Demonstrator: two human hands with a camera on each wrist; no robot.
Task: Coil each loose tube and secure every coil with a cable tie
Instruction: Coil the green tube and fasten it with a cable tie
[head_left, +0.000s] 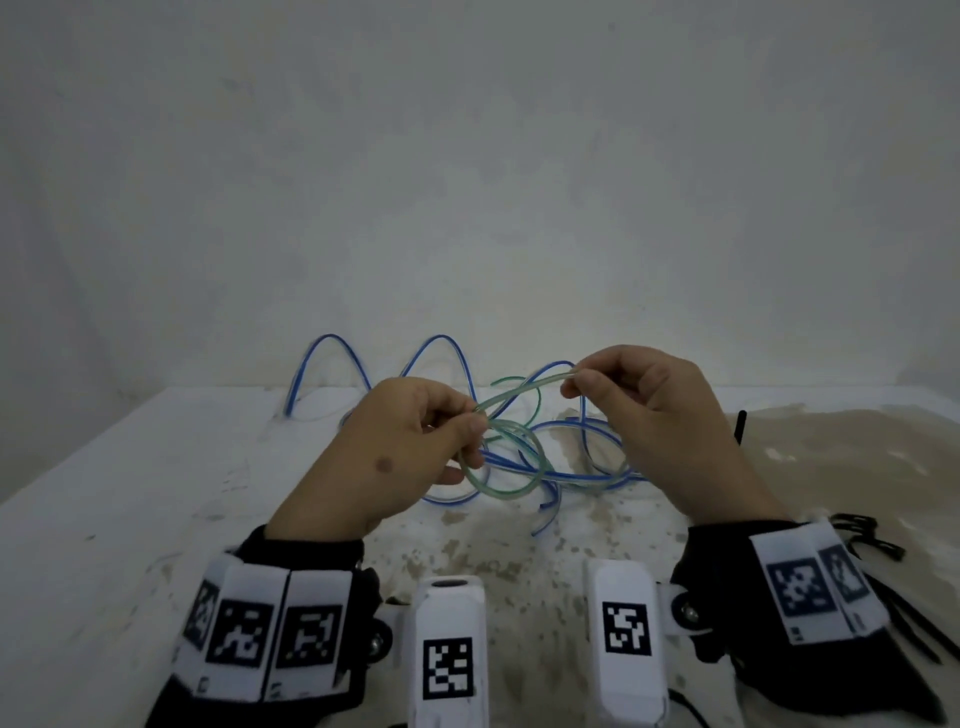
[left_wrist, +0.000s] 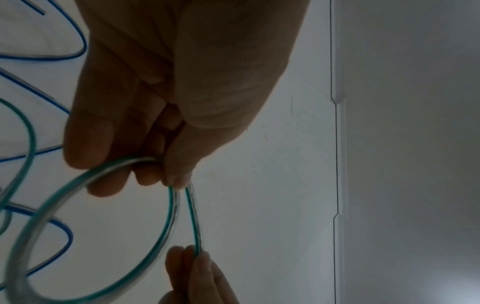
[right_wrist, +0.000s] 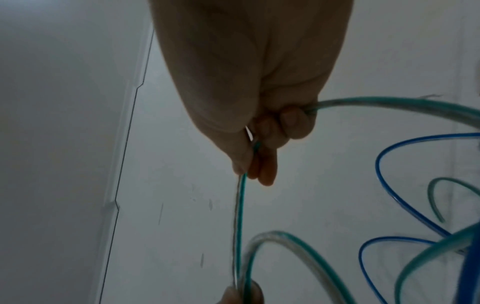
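Observation:
A clear tube with a green stripe (head_left: 519, 392) runs between my two hands above the white table (head_left: 130, 467). My left hand (head_left: 470, 426) pinches a small coil of it (head_left: 501, 467) between thumb and fingers; the left wrist view shows that left hand (left_wrist: 166, 172) on the green-striped loop (left_wrist: 109, 236). My right hand (head_left: 571, 382) pinches the green-striped tube further along, raised to the right; the right wrist view shows this right hand (right_wrist: 250, 164) with the green tube (right_wrist: 240, 216) leaving it. Loose blue-striped tubes (head_left: 571, 467) lie tangled on the table beneath.
Blue-striped tube loops (head_left: 332, 358) arch up against the back wall. Black cable ties (head_left: 862, 535) lie at the right near my right wrist, and one black tie (head_left: 740, 428) stands further back. The table's right half is stained brown.

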